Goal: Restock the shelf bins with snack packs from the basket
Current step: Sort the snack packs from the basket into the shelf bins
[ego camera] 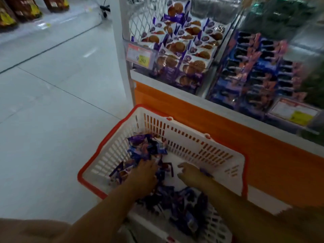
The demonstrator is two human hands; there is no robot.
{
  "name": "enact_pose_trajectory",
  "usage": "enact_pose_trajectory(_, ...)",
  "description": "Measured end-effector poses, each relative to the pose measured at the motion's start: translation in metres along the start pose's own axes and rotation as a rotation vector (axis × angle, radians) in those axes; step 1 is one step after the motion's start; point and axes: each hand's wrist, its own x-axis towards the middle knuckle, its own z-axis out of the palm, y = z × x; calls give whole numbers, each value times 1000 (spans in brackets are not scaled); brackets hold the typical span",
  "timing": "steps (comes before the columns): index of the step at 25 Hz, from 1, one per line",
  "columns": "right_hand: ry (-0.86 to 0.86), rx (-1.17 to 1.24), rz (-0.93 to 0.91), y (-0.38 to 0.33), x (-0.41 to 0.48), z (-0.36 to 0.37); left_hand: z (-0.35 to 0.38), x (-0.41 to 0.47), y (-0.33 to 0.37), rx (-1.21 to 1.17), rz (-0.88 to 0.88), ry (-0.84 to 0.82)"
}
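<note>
The pale tiled floor point(52, 111) carries a white basket point(192, 135) with a red rim, which stands just beside the orange base point(263, 155) of the shelf point(175, 87). Two clear bins sit side by side on the shelf's white ledge. The left bin point(133, 67) is full of cookie packs point(184, 50) and the right bin point(219, 95) of blue packs point(254, 72). Each front bears a price tag point(139, 55). Across the aisle, a second shelf point(57, 23) holds brown bags point(22, 9).
</note>
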Motion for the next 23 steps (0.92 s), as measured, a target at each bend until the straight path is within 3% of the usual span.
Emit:
enact_pose_trajectory(2, -73, 81, 113, 35, 22, 21, 9, 1, -6, 97, 12, -94)
enact_pose_trajectory(5, 34, 361, 210, 40, 52, 35, 15, 9, -22, 128, -7, -180)
enact_pose_trajectory(7, 72, 597, 296, 35, 75, 40, 23, 19, -33, 149, 1, -207)
enact_pose_trajectory(14, 77, 1089, 471, 16, 109, 62, 33, 28, -42, 129, -15, -200)
enact_pose_trajectory(19, 200, 1134, 343, 10, 82, 36, 17, 22, -30, -13, -51, -13)
enact_pose_trajectory(23, 203, 1358, 113, 8, 27, -3, -19, 20, -5, -502, -171, 121)
